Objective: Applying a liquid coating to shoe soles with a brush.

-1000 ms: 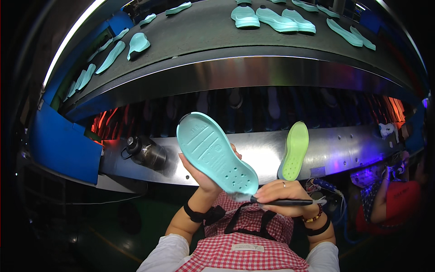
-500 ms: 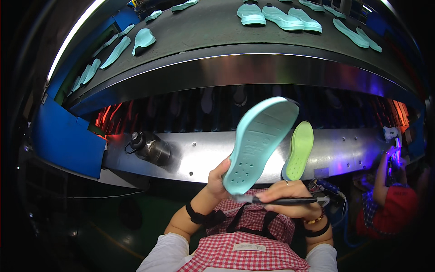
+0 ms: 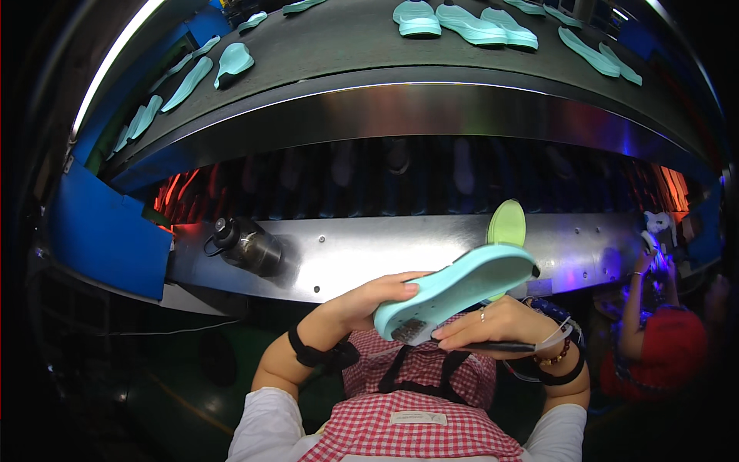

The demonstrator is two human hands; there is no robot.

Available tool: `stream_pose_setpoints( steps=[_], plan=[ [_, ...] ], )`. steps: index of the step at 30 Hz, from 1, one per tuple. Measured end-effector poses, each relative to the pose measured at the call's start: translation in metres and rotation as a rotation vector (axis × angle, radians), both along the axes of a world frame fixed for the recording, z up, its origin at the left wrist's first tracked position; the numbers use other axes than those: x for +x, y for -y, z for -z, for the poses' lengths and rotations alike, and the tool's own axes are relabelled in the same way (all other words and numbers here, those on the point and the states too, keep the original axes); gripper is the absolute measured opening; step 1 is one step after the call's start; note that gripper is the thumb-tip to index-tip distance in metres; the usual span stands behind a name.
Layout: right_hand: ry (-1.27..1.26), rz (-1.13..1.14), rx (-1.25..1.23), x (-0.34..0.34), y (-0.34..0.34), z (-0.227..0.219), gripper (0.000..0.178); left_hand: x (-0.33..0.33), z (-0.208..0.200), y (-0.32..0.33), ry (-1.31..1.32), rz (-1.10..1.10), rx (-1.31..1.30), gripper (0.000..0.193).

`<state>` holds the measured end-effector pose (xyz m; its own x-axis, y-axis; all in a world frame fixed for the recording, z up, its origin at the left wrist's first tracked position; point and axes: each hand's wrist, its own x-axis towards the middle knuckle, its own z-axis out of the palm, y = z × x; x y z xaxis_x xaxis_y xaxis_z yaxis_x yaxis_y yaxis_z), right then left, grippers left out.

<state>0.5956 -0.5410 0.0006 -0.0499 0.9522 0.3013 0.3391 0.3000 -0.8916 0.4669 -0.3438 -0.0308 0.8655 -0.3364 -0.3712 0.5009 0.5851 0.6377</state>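
My left hand [image 3: 373, 300] grips a light turquoise shoe sole [image 3: 469, 279] by its heel side, thumb on the upper rim. The sole is tilted, its hollow inside partly showing and its black-tipped end toward the right. In my right hand [image 3: 504, 322] is a brush [image 3: 500, 347] with a black handle. Its greyish head reaches into the heel end of the sole, where the surface looks dark and wet. Behind the turquoise sole, a lime-green sole [image 3: 506, 223] lies on the metal ledge and is partly covered.
A dark bottle [image 3: 248, 246] lies on the metal ledge [image 3: 346, 250] at left. Above, a dark conveyor belt [image 3: 331, 54] carries several turquoise soles [image 3: 469, 27]. Soles also show dimly in the dark slot beneath it. At right, another person [image 3: 662, 346] in red works.
The turquoise sole has been lowered and tipped over to the right, now partly covering the green sole. The brush head has moved from below the heel into the sole.
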Motion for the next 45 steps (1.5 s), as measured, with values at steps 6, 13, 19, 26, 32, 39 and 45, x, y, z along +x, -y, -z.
stream_pose_setpoints(
  steps=[6, 13, 19, 26, 32, 39, 45],
  plan=[
    [0.051, -0.023, -0.146, 0.013, 0.014, -0.022, 0.025, -0.011, -0.002, -0.011, -0.059, 0.018, 0.063, 0.065],
    [-0.028, 0.196, -0.124, 0.01, 0.026, -0.013, 0.022, -0.024, 0.005, -0.024, -0.019, -0.084, 0.059, 0.064],
    [-0.111, 0.233, -0.081, -0.002, 0.024, 0.016, 0.022, -0.024, -0.005, -0.032, 0.129, -0.148, 0.202, 0.062],
    [-0.078, 0.447, 0.008, -0.013, 0.015, 0.006, 0.026, -0.017, 0.069, -0.008, 0.168, -0.418, -0.843, 0.096],
    [-0.528, 0.583, -0.332, -0.021, 0.006, 0.047, 0.022, -0.009, 0.086, 0.037, -0.119, -0.395, -0.371, 0.094],
    [0.19, 0.641, 0.108, -0.046, -0.007, 0.048, 0.018, 0.003, 0.078, 0.04, -0.135, -0.711, -0.28, 0.087],
    [0.092, 0.31, 0.037, -0.04, 0.014, 0.017, 0.017, -0.001, 0.061, 0.022, -0.07, -0.799, -0.236, 0.087]
  ],
)
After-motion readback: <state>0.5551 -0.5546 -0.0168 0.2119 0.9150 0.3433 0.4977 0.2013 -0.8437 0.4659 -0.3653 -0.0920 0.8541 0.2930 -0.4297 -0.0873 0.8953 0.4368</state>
